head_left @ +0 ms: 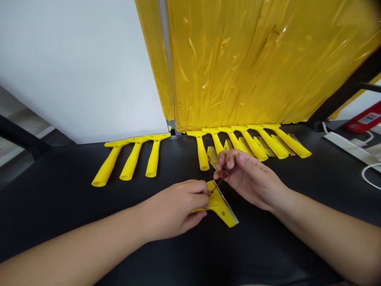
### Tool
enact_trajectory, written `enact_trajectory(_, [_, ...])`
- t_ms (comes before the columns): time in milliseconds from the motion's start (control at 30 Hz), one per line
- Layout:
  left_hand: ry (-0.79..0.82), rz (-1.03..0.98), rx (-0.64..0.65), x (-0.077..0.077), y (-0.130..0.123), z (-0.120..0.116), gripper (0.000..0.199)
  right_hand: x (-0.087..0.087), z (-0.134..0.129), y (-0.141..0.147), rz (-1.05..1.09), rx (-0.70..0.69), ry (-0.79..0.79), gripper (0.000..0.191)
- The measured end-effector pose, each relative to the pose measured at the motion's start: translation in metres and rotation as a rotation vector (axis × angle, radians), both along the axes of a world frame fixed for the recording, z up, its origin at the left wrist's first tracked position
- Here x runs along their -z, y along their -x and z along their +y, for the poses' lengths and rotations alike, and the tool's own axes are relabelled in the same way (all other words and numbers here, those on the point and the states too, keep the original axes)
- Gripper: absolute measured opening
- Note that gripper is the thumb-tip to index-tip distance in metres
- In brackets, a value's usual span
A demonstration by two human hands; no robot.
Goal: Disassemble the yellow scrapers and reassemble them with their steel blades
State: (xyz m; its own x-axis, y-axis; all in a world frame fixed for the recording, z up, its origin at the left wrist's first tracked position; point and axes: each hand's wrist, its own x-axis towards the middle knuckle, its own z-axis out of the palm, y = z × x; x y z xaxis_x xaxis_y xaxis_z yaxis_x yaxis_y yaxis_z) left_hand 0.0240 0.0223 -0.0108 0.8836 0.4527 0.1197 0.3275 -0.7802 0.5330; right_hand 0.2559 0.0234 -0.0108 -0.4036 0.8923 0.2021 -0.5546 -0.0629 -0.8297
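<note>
A yellow scraper [222, 205] with a metal blade along its edge lies low over the black table. My left hand [181, 206] is closed around its handle, which is mostly hidden by my fingers. Between the fingertips of my right hand [253, 176] is a small screwdriver [219, 184] with a dark shaft and a reddish handle, largely covered. Its tip meets the scraper head at a screw spot beside my left fingertips. A second screw shows near the head's other end.
Three yellow scraper handles [131, 161] lie at the back left of the black table [59, 206]. Several more [203, 155] line the back right, with yellow-and-metal blade pieces [212, 155] among them. A white power strip [353, 147] and a red box [364, 118] sit far right.
</note>
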Motion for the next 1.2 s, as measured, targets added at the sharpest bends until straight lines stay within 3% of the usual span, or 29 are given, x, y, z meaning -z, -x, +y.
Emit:
enact_trajectory(133, [0.002,0.006,-0.006,0.001,0.0,0.0,0.008,-0.001,-0.004,0.0,0.079,-0.076,0.092,0.031])
enact_trajectory(300, [0.005,0.002,0.001,0.001,0.0,0.001,0.007,-0.002,-0.007,0.005,0.094,0.003,0.093,0.015])
enact_trajectory(433, [0.009,-0.003,-0.008,0.0,0.0,0.0,0.007,-0.001,-0.002,0.003,0.013,0.052,0.031,0.025])
enact_trajectory(567, [0.008,-0.003,-0.012,0.001,-0.001,0.0,0.008,-0.005,-0.006,0.002,0.047,-0.064,0.122,0.036])
enact_trajectory(767, [0.003,0.0,0.007,0.001,0.0,0.001,0.008,-0.006,-0.012,0.004,0.077,-0.014,0.126,0.024])
enact_trajectory(1200, [0.0,-0.009,0.008,0.001,-0.001,0.001,0.009,-0.001,-0.003,0.005,0.138,-0.008,0.16,0.026])
